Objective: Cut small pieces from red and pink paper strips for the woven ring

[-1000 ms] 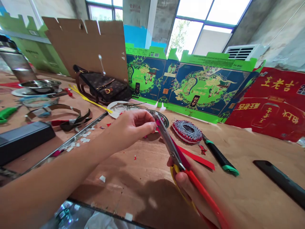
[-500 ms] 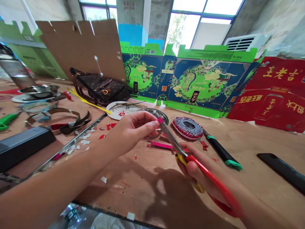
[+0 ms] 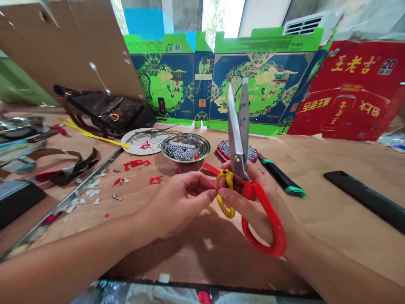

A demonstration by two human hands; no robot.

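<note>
Red scissors (image 3: 236, 143) held up in two hands

The right hand (image 3: 253, 198) is closed tight around the red grip of the scissors. The left hand (image 3: 180, 202) pinches the yellow loop (image 3: 225, 195) with its fingertips. Both hands hold the scissors up in the air, above the bench (image 3: 341, 236). Nothing is between the blades.

The steel blades point up and away from the person, toward the big blue and green box (image 3: 262, 80). The long line of the scissors runs almost straight up and down, with a small lean. The red handle (image 3: 268, 223) points down and toward the person. The two blade tips stand a little apart, so the scissors are a bit open.

Some cutting is done. Small red paper bits (image 3: 136, 164) and small white bits (image 3: 91, 192) lie on the bench. Some of the red bits have jagged shapes. Other things are not in bits. Dark strips (image 3: 68, 169) lie in long pieces on the left, and a long yellow strip (image 3: 91, 133) lies near them.

Just past the hands sits a steel dish (image 3: 185, 146) with a blue and white coil in it. A white paper plate (image 3: 142, 141) lies beside the dish.
</note>
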